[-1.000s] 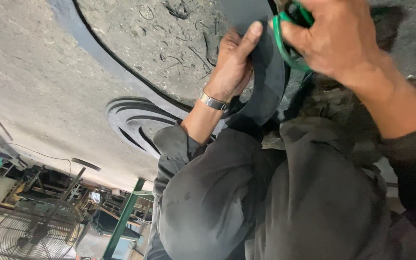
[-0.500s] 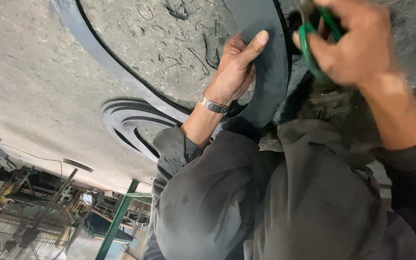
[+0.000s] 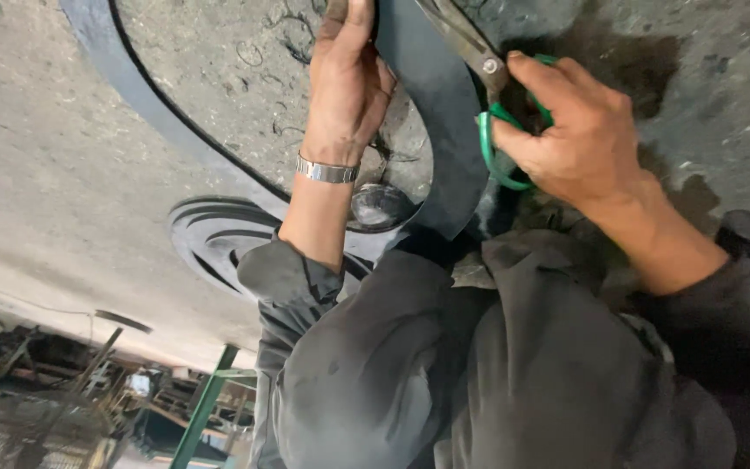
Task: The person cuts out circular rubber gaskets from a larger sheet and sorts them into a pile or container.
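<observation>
A cutting step is judged to be in hand. The dark grey flat rubber sheet (image 3: 444,130) is lying on the rough concrete floor (image 3: 62,174) and is pinned at its edge by the left hand (image 3: 349,87), fingers extended flat, nothing enclosed. The green-handled metal scissors (image 3: 490,104) are gripped by the right hand (image 3: 579,130), fingers curled closed through the loops; the blades are seen at the sheet's edge. A stack of cut dark rubber rings (image 3: 219,239) lies nearby. The next move is judged to call for steady sheet tension and blades kept aligned along the curve.
</observation>
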